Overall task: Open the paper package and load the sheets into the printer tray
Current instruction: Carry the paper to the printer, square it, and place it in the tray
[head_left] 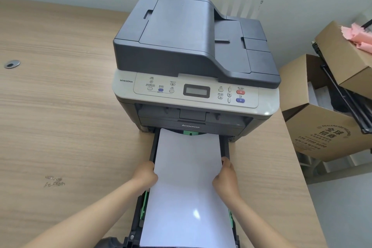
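Head cam: we've got the stack of sheets (187, 183) lying in the pulled-out printer tray (152, 148), far end tucked under the front of the printer (193, 62) on the wooden desk (60, 106). Our left hand (145, 174) is clamped on the stack's left edge, our right hand (226, 177) pinching the right edge, thumb on top. Cardboard boxes (322, 127) sit off to the right.

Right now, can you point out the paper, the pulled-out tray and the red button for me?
paper (187, 177), head view, middle of the top sheet.
tray (152, 151), head view, its black left side wall.
red button (240, 92), head view, its centre, on the printer's panel.
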Motion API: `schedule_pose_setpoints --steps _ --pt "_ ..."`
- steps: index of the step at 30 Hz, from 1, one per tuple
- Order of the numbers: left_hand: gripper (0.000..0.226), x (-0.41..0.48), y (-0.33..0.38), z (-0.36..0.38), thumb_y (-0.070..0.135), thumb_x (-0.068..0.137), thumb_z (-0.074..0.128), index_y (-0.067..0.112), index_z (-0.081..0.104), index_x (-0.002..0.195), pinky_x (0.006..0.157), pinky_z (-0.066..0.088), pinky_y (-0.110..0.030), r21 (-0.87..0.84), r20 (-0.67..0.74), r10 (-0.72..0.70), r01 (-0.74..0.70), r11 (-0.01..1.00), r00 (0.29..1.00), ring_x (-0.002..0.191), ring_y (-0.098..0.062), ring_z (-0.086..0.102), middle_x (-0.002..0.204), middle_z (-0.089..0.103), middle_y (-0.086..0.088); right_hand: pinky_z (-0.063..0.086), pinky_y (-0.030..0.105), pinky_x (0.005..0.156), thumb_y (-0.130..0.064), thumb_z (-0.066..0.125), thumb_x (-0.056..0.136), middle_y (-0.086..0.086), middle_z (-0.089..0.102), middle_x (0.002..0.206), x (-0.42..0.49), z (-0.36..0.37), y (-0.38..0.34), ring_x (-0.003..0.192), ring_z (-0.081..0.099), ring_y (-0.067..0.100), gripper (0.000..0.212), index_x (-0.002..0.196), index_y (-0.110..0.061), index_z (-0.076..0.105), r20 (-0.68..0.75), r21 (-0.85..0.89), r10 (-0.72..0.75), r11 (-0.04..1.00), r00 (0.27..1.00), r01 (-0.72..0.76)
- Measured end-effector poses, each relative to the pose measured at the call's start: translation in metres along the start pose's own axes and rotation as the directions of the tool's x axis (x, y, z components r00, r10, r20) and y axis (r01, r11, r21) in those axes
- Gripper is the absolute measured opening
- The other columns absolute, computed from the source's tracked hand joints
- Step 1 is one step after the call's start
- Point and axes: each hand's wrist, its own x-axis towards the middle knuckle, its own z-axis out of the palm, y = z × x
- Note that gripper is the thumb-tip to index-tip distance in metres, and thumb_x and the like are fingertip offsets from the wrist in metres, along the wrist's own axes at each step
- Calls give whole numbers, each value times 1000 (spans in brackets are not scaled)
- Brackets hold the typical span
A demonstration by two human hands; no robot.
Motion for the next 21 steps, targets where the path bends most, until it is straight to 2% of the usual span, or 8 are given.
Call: schedule_pose_setpoints --steps 4,9,12,13,15,17,19,21 --pt "20 -5 -9 3 -6 83 45 11 45 72 60 47 -30 -111 -22 47 -49 993 999 74 -23 50 76 49 -9 39 21 79 18 37 74 15 57 114 -6 -1 7 102 56 29 52 123 1 44 -52 128 2 992 999 5" --pt "34 -11 -7 7 -4 82 52 17 40 59 50 29 -17 12 -135 111 -111 994 985 57 -12 39 61 41 4 37 19 80 19 37 78 7 55 107 -14 0 8 96 54 21 49 123 0 45 -115 209 -25 977 993 49" --pt "40 -15 -6 6 -4 84 52 23 41 56 52 37 -21 -92 -107 40 -50 994 993 67 -18 47 62 45 3 40 15 71 17 37 81 8 57 103 -15 0 10 92 54 20 48 124 -2 45 -106 253 -3 967 994 30" --pt "34 -16 -6 3 -5 85 52 19 50 61 58 45 -25 -171 -76 7 -20 985 997 70 -22 53 66 53 -1 41 11 63 16 37 81 9 58 101 -16 -1 11 90 55 21 48 124 -4 45 -105 275 12 961 994 18" --pt "17 -18 -5 -3 -7 87 52 3 65 89 74 54 -35 -348 13 -67 67 935 998 86 -32 63 89 67 -16 42 4 57 15 37 82 9 59 101 -16 -2 13 88 55 21 48 124 -6 44 -113 313 39 950 993 -1" --pt "25 -20 -4 -6 -7 88 53 -6 60 111 74 55 -36 -418 60 -105 120 900 993 93 -33 63 107 67 -22 42 7 60 14 37 81 8 59 101 -18 -3 14 87 55 20 48 124 -7 44 -116 332 65 943 991 -23" --pt "26 -21 -1 -6 -6 88 53 -6 59 113 66 53 -30 -409 39 -85 94 908 996 88 -29 62 99 67 -18 43 18 65 14 37 81 7 59 102 -18 -3 14 89 56 22 50 126 -7 45 -123 341 85 939 989 -39" --pt "24 -20 3 -5 -6 88 53 -6 61 111 71 53 -34 -393 -9 -71 62 918 997 88 -30 61 89 66 -13 41 25 74 13 37 81 10 63 106 -16 -3 10 91 56 24 50 126 -7 46 -130 325 99 944 987 -52"
